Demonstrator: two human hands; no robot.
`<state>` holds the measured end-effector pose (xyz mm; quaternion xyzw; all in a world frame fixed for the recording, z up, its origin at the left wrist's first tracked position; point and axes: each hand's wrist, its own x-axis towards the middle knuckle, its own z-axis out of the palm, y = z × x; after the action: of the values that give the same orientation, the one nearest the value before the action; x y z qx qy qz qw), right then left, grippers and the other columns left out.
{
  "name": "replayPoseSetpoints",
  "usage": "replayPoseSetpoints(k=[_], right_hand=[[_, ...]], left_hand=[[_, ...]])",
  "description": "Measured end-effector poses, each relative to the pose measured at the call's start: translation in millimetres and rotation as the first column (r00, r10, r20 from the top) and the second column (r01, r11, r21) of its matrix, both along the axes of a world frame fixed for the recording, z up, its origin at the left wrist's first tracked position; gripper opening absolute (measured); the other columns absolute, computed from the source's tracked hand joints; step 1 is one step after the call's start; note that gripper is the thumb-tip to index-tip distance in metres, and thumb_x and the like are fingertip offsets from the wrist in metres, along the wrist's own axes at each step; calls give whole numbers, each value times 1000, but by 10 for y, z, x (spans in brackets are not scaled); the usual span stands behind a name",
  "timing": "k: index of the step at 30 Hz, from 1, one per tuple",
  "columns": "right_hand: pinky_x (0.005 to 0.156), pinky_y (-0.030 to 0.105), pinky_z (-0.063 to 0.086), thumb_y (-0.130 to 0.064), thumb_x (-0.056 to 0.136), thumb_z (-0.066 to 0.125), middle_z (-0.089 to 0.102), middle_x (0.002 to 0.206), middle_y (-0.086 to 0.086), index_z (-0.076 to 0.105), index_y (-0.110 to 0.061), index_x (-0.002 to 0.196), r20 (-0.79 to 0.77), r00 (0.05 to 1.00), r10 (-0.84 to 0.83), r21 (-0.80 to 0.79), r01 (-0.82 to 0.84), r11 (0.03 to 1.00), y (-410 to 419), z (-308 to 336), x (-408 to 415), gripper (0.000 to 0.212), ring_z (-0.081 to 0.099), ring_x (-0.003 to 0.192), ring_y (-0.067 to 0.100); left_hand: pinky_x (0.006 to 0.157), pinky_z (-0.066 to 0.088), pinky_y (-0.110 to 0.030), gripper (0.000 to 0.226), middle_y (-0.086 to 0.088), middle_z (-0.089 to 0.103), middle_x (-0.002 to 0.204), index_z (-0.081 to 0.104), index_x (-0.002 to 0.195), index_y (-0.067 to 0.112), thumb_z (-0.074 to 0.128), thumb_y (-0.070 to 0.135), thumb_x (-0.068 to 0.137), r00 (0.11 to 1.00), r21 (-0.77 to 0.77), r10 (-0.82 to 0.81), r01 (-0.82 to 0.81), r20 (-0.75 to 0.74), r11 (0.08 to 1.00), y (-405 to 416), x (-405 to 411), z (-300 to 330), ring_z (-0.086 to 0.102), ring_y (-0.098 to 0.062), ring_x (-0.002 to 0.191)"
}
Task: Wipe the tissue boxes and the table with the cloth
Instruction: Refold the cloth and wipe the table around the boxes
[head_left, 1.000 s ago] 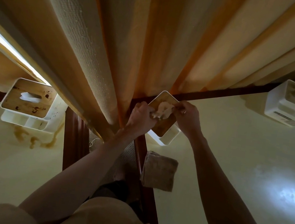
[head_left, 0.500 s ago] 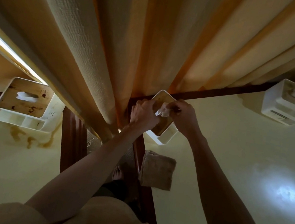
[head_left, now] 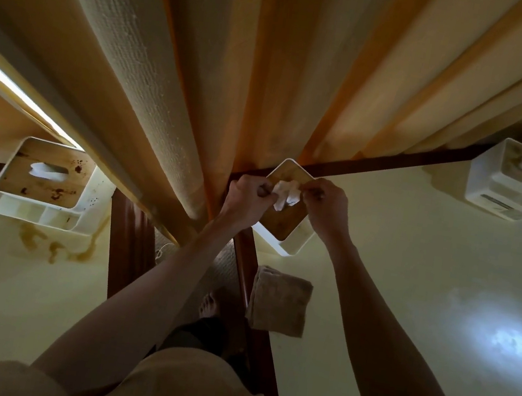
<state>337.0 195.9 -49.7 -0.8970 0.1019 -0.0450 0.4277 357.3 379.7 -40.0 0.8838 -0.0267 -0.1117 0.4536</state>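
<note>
**Three tissue boxes, one cloth, two tables**

Item 1: white plastic tissue box with a wooden lid (head_left: 286, 225), standing at the far corner of the pale yellow right-hand table (head_left: 408, 285). Contents: white crumpled tissue (head_left: 285, 194) rising from the lid slot. The left hand (head_left: 246, 199) and the right hand (head_left: 327, 207) both pinch this tissue with curled fingers, one at each side, above the lid.

Item 2: white plastic organiser tissue box with a stained wooden lid (head_left: 44, 179), on the pale yellow left-hand table (head_left: 4, 296). Contents: white tissue in the slot; open front compartments, contents not discernible. Dark spots mark the lid; a brown spill stain (head_left: 51, 245) lies on the table just in front.

Item 3: white plastic tissue box with a clear top (head_left: 513, 181), at the right table's far edge. Contents: white tissue visible under the top.

Item 4: brown folded towel cloth (head_left: 278, 301), lying unheld at the right table's left edge, near item 1.
</note>
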Motion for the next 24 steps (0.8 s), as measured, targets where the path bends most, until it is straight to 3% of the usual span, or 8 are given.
replayPoseSetpoints(k=[3, 6, 7, 9, 13, 17, 20, 24], right_hand=[[62, 14, 40, -4, 87, 60, 68, 79, -5, 73, -9, 93, -12, 1000, 7, 47, -6, 999, 13, 31, -14, 15, 60, 68, -1], [60, 12, 42, -20, 84, 60, 67, 78, -6, 70, -7, 102, -22, 999, 33, 145, -29, 989, 54, 90, -16, 25, 60, 68, -3], [59, 13, 41, -25, 84, 64, 67, 78, -6, 70, -11, 100, -41, 998, 51, 126, -45, 991, 76, 89, -12, 22, 61, 69, -1], [62, 22, 42, -32, 84, 69, 66, 80, -4, 69, -18, 91, -63, 996, 62, -59, -65, 996, 109, -19, 5, 15, 61, 78, 13], [75, 37, 48, -17, 88, 72, 55, 92, 3, 75, -12, 91, -31, 998, -58, -131, 54, 990, 108, -172, -61, 6, 51, 93, 25], [83, 36, 46, -20, 88, 73, 59, 94, 4, 74, -14, 100, -26, 998, -66, -89, 63, 994, 113, -113, -77, 14, 50, 96, 23], [84, 34, 45, -18, 90, 70, 66, 99, 5, 71, -13, 106, 7, 992, -127, -26, 127, 992, 70, -78, -170, 17, 53, 101, 22], [83, 29, 39, -11, 91, 69, 64, 105, 5, 69, -8, 111, 13, 983, -183, 5, 183, 983, 7, -49, -459, 20, 52, 101, 19]], left_hand=[[57, 41, -7, 8, 4, 72, 73, 75, 90, 12, 76, 20, 86, 1000, -13, -3, 3, -7, 1000, 21, 3, 0, 66, -7, 68], [59, 43, -6, 5, 4, 73, 77, 75, 88, 15, 76, 20, 87, 1000, -7, -8, 8, 6, 1000, 24, 19, -5, 68, -9, 72], [60, 45, -8, 5, 4, 73, 79, 75, 89, 15, 76, 20, 87, 1000, -7, -10, 10, 6, 1000, 22, 26, -13, 68, -10, 73], [61, 47, -14, 6, 5, 73, 77, 75, 90, 15, 76, 20, 87, 1000, -17, -4, 4, -3, 1000, 23, 36, -25, 68, -10, 71], [65, 43, -2, 9, 9, 68, 83, 77, 97, 14, 74, 18, 89, 1000, -23, -5, 5, 6, 1000, 23, 30, -28, 62, 3, 73], [69, 41, 3, 17, 11, 67, 93, 76, 106, 14, 73, 17, 90, 1000, -52, 27, -27, 13, 998, 36, 4, 17, 60, 7, 82], [71, 42, 2, 21, 9, 73, 100, 73, 111, 15, 72, 16, 90, 997, -90, 68, -65, 30, 994, 63, -34, 53, 67, -1, 95], [68, 40, 2, 19, 11, 73, 97, 68, 110, 15, 73, 18, 91, 992, -100, 101, -94, 70, 990, 180, -254, 110, 62, 12, 83]])
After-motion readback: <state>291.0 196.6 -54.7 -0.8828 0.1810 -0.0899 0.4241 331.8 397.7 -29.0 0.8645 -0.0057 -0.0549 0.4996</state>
